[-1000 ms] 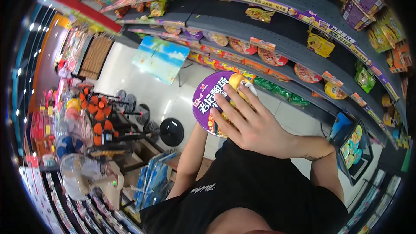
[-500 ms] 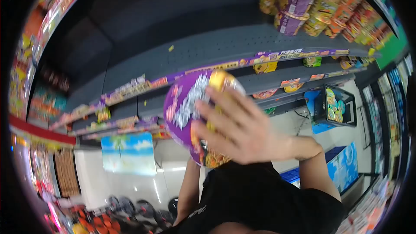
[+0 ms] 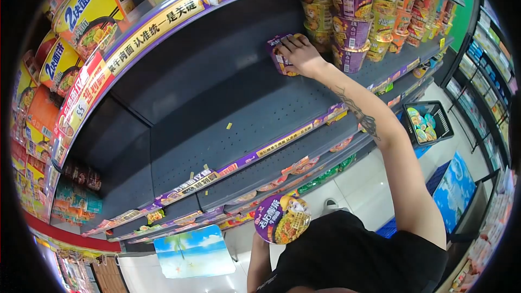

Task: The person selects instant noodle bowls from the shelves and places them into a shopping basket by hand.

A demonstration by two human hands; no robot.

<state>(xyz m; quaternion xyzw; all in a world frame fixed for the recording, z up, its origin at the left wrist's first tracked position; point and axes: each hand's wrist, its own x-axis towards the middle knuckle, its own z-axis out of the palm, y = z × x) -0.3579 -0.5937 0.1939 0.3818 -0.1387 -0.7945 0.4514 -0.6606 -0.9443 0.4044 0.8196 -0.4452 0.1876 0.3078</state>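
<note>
On the dark grey shelf point(image 3: 190, 130), my right hand point(image 3: 301, 57) is closed over a purple noodle cup point(image 3: 280, 62) set toward the back. Right beside that hand rise stacks of purple noodle cups point(image 3: 351, 27) and yellow noodle cups point(image 3: 384, 16). Low in front of my body, my left hand point(image 3: 261, 240) holds another purple noodle cup point(image 3: 282, 218), its printed lid turned up toward me. The fingers of that hand are mostly hidden under the cup.
Overhead, a curved shelf edge with a price strip point(image 3: 163, 27) carries large yellow noodle packs point(image 3: 89, 13). A black basket point(image 3: 442, 116) with several round tubs stands at the right. A beach-picture board point(image 3: 194, 252) is below the shelves. Lower shelves hold more packs.
My right hand has left the cup in front of me and reached up to a cup deep on the shelf. The first cup is now lower, in my left hand. The view has shifted.
</note>
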